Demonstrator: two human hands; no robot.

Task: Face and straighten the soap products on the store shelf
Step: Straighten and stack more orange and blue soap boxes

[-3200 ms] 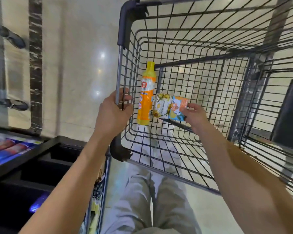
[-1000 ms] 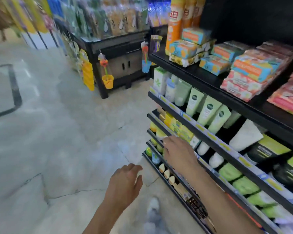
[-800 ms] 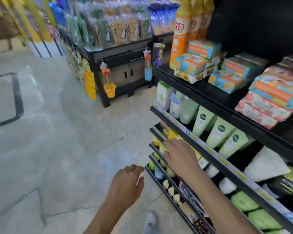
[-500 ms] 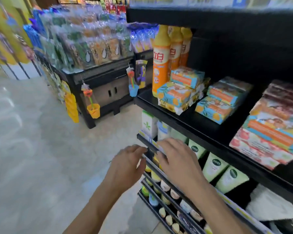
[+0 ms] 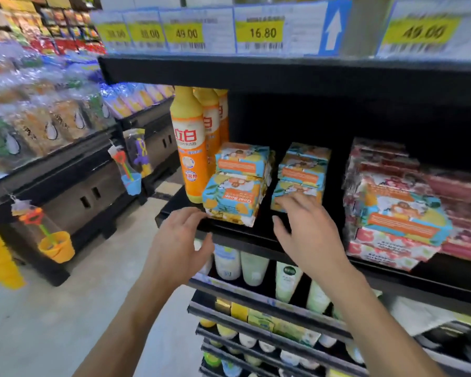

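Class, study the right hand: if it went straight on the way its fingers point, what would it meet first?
Most likely the lowest soap box of the middle stack: the right hand reaches up towards it with spread fingers. Whether they already touch it is unclear.

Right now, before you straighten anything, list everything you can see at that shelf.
dish-soap bottles: three, orange, left end of the black shelf
goat soap boxes: two stacks, blue-yellow, right of the bottles; front left box skewed
red soap packs: one pile, red-pink, shelf's right side
price tags: several, yellow-white, upper shelf edge
tubes: several, white and pale green, next shelf down
toy cups: two, orange and blue, hanging on left rack
left hand: one, open, at the skewed box's corner
right hand: one, open, fingers at the right stack's lowest box
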